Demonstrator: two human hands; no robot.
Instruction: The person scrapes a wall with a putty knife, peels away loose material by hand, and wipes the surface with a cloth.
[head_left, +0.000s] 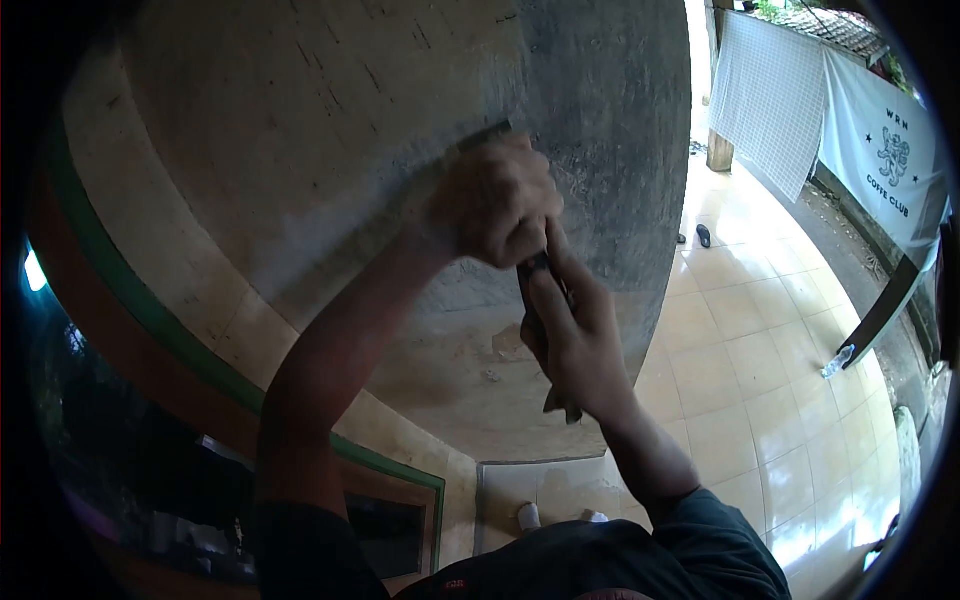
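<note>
In the head view, a dark scraper-like tool (pixel 487 134) has its flat edge against the wall (pixel 420 60). My left hand (pixel 508 200) is closed in a fist over the upper part of the tool, near that edge, and hides most of its head. Just below, my right hand (pixel 578 335) is wrapped around the dark handle, whose lower end juts out beneath the palm. The two hands meet on the tool. Around them the wall is beige and scuffed at left, dark grey at right, with several short dark scratches above.
A green-edged window frame (pixel 190 345) curves along the left. Pale floor tiles (pixel 735 370) stretch out to the right, with a dark sandal (pixel 703 236) and a plastic bottle (pixel 838 361) on them. White banners (pixel 880 150) hang at the upper right.
</note>
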